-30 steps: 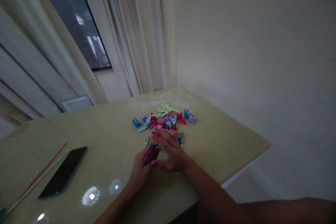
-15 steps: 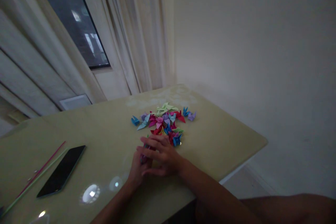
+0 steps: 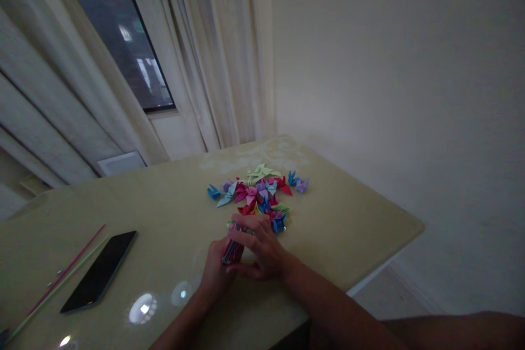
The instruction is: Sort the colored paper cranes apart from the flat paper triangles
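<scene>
Close to the table's near edge, my left hand (image 3: 217, 269) is closed around a small stack of coloured paper (image 3: 232, 252). The stack's layered pink, dark and pale edges show between my hands. My right hand (image 3: 263, 247) covers it from above and the right, thumb below and fingers bent over the top, gripping it too. Part of the stack is hidden under the fingers. Just beyond my hands lies a heap of folded paper cranes (image 3: 251, 194) in red, pink, blue, purple and green; its near side is partly covered by my right hand.
On the left of the glossy table (image 3: 164, 197) lie a dark phone (image 3: 100, 270), a pink stick (image 3: 69, 268) and a green stick (image 3: 61, 283). A curtain (image 3: 221, 65) and window (image 3: 135, 38) stand behind, a wall (image 3: 389, 93) at the right.
My right hand's fingers have shifted, so more of the paper stack's edge shows between the hands. The whole view has moved slightly. The cranes, phone and sticks lie as before.
</scene>
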Demonstrator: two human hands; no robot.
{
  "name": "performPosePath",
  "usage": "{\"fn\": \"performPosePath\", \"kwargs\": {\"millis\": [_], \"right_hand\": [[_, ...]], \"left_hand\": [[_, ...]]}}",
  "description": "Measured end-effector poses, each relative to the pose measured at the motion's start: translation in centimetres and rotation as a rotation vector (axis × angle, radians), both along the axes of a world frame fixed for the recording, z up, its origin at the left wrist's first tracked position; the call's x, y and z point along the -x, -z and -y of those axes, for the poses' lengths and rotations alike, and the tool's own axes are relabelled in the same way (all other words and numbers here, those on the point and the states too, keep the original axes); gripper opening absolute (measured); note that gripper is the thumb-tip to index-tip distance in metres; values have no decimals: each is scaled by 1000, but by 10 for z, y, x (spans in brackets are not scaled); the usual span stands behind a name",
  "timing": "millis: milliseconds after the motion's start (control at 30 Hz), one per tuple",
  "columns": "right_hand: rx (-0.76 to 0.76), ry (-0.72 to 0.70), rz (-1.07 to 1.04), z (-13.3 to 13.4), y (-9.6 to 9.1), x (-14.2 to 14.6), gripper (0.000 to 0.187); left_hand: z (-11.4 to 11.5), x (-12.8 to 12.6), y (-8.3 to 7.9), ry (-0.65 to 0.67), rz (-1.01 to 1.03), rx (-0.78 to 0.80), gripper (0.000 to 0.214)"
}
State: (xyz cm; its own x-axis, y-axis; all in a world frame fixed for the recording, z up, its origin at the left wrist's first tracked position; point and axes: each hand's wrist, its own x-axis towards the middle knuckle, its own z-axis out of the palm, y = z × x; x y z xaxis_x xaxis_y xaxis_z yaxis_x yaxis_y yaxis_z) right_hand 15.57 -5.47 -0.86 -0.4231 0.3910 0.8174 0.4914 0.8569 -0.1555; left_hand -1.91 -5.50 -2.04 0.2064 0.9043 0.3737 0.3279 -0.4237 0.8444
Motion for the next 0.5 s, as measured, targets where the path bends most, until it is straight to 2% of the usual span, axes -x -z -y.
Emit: {"fn": "performPosePath", "kwargs": {"millis": [133, 200, 267, 367, 500], "right_hand": [[-81, 27, -278, -3, 7, -5, 101], [-60, 32, -315, -3, 7, -4, 106], [25, -28, -168, -3, 5, 0, 94], [197, -163, 62, -2, -2, 7, 64], [267, -140, 98, -3, -5, 11, 59]], "left_hand": [[1, 1, -5, 13, -19, 20, 57], [2, 1, -5, -3, -36, 40, 55], [2, 1, -4, -7, -42, 54, 49], [-1, 2, -2, 9, -30, 65, 38], [-4, 3, -3, 8, -19, 25, 28]]}}
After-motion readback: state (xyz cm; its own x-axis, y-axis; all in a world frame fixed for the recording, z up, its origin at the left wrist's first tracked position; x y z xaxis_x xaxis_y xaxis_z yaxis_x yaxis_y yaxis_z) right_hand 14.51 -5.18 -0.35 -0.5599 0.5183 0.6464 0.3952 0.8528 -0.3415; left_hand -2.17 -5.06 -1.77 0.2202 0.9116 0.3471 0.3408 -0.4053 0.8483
